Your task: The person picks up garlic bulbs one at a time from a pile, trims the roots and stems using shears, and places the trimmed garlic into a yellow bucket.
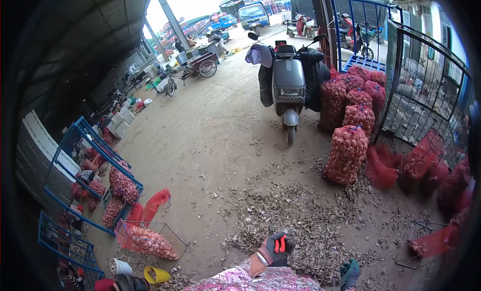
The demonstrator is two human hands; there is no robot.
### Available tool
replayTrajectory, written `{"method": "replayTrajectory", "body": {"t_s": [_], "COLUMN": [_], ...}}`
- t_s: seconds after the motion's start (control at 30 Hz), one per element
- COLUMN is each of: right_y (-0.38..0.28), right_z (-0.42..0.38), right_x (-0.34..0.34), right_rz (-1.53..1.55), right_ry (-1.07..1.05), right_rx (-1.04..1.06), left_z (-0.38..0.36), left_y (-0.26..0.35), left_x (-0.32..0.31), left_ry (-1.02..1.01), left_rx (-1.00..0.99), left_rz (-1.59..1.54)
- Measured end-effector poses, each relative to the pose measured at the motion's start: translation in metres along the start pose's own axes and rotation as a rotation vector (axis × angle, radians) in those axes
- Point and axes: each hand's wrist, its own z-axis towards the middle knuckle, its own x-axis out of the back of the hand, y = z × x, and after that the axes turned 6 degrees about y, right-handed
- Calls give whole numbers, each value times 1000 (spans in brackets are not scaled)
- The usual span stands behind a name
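A yellow bucket [157, 275] is seen at seven o'clock. Between five and six, a red-handled tool [281, 244] is grasped in the gloved left hand [273, 249], with dry scraps [316, 241] strewn beyond; near five, whether anything is held by the gloved right hand [349, 274] cannot be told.

A dusty floor [220, 125] — its foreground strewn with dry scraps [305, 236] — carries a parked scooter [289, 83] and, just to its right, a cluster of filled red net sacks [345, 153]. A yellow bucket [158, 274] and a white bucket [121, 267] stand at lower left, near a slanting net sack [150, 242].
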Motion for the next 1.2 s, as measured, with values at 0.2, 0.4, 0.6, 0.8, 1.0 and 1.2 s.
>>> {"method": "replayTrajectory", "body": {"t_s": [0.2,0.4,0.6,0.8,1.0,1.2], "right_y": [-39,-62,-31,-20,-11,-10], "right_z": [-33,-91,-70,-75,-39,-45], "right_x": [-117,-249,-309,-340,-346,-366], "right_rz": [-28,-378,-455,-124,75,-311], "right_ry": [-120,-362,-396,-325,-507,-272], "right_rx": [94,247,211,27,-159,20], "left_z": [30,107,97,44,15,17], "left_y": [48,106,161,247,295,279], "left_x": [-8,-16,-88,-95,-65,-49], "left_ry": [116,100,-96,42,-11,-15], "left_rx": [-153,-141,-10,-441,-446,-367], "left_rz": [9,57,35,152,-39,-120]}}
